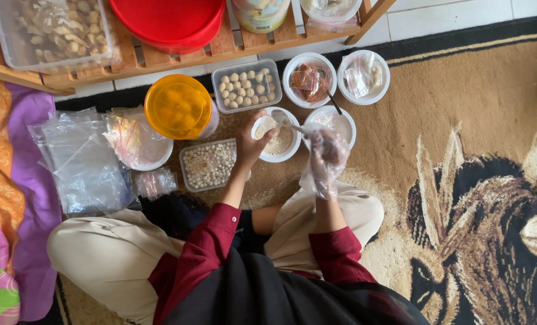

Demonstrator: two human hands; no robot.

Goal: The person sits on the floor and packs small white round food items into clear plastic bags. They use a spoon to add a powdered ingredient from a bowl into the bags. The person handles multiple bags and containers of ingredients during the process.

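I sit cross-legged on a carpet. My left hand (pixel 251 143) is bare and holds a small clear bag (pixel 264 126) with pale powder in it, over a white bowl of powder (pixel 278 144). Wearing a thin plastic glove, my right hand (pixel 327 157) grips a spoon (pixel 296 128) whose tip reaches toward the bag. A second white bowl (pixel 336 123) lies just beyond the right hand.
Around me are a clear tub of pale balls (pixel 246 85), a tub of small beads (pixel 208 164), an orange-lidded jar (pixel 178 106), two bowls with packets (pixel 309 79) (pixel 363 76), a pile of plastic bags (pixel 80 160) and a low wooden shelf (pixel 178 56).
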